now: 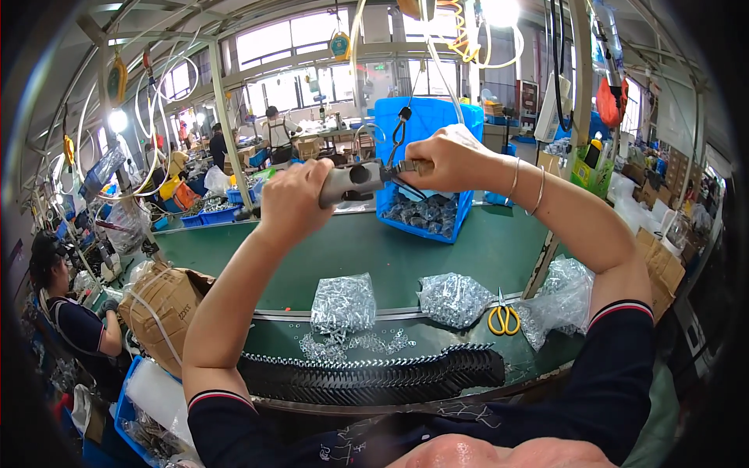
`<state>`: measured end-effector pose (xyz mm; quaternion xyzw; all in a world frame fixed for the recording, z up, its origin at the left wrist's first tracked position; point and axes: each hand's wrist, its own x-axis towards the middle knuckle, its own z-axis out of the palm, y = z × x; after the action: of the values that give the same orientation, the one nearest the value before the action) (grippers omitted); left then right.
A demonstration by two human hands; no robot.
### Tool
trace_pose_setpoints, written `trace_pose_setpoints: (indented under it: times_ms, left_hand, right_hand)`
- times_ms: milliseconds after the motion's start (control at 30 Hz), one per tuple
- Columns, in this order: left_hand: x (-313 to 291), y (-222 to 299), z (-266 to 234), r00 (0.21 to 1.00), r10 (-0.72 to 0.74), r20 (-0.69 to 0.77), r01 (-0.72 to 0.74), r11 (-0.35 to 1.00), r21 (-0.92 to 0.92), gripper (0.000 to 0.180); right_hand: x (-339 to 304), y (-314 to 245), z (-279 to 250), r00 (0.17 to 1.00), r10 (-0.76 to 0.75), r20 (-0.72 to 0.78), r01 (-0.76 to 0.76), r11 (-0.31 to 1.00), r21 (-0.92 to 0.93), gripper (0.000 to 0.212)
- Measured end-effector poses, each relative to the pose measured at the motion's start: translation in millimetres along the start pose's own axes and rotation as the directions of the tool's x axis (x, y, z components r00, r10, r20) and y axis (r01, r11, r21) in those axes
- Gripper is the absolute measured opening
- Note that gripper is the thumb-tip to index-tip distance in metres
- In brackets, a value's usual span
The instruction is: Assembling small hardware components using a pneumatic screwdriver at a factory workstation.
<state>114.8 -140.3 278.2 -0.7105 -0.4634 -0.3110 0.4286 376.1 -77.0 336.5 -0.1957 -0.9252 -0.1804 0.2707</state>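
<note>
Both my hands are raised above the bench, closed around a grey metal air tool (353, 184). My left hand (292, 199) wraps its thick body on the left. At its right end my right hand (452, 160) pinches the narrow fitting, close to a dark metal hook (398, 140) that hangs from above. The fingertips partly cover what they grip there. Behind the tool, a tilted blue bin (425, 113) holds clear-bagged dark parts. Below my hands lies a long row of black metal pieces (367, 378) with bolts standing along its far edge.
Clear bags of small metal hardware (343, 303) lie on the green bench (273, 273), with loose washers (382, 341) before them. Yellow-handled scissors (503, 320) lie to the right. A cardboard box (160, 308) stands at the left, near a co-worker (70, 320). Hoses (156, 101) hang overhead.
</note>
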Motion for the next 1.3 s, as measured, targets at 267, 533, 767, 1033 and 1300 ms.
trace_pose_setpoints:
  times_ms: [267,533,767,1033,1300]
  left_hand:
    - [-10.9,19.0,10.2,0.92,-0.06,0.387,0.227,0.887,-0.401,0.046]
    - [-18.8,17.4,11.8,0.878,0.018,0.479,0.269,0.809,-0.522,0.048]
    - [-28.2,14.8,15.5,0.818,0.055,0.572,0.414,0.634,-0.653,0.046]
    - [-32.0,10.3,20.6,0.662,0.279,0.696,0.593,0.373,-0.713,0.039]
    - [-21.0,0.0,24.6,0.358,0.638,0.682,0.823,0.129,-0.553,0.044]
  right_hand:
    - [-13.9,7.4,-4.0,0.984,-0.109,0.139,0.125,0.985,-0.115,0.046]
    - [-20.4,14.1,-10.2,0.968,-0.188,0.169,0.212,0.968,-0.138,0.043]
    - [-29.0,11.8,-9.4,0.962,-0.222,0.16,0.249,0.952,-0.178,0.042]
    - [-30.0,-0.2,-6.6,0.938,-0.323,0.128,0.345,0.909,-0.235,0.035]
    - [-28.5,-21.4,-10.5,0.879,-0.444,0.174,0.476,0.836,-0.272,0.036]
